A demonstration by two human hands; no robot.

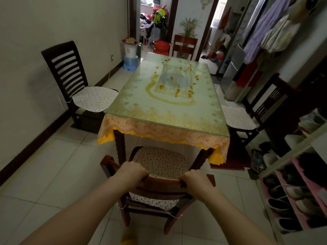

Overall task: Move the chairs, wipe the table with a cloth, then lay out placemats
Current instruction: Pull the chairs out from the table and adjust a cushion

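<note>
A brown wooden chair [159,187] with a floral seat cushion stands at the near end of the table, its seat partly under the tabletop. My left hand [131,171] and my right hand [193,179] both grip the top rail of its backrest. The glass-topped table [169,110] carries orange smears and crumbs over a lace cloth with a yellow fringe. A dark slatted chair [70,80] stands apart at the left. Another dark chair [254,114] sits at the table's right side, and a reddish chair [184,45] at the far end.
A shoe rack [290,190] full of shoes lines the right wall. Hanging clothes [269,29] and a fridge [235,68] stand at the back right. Buckets [130,55] and a red basin [161,45] sit near the far doorway. A small red mat [228,166] lies under the table's right corner.
</note>
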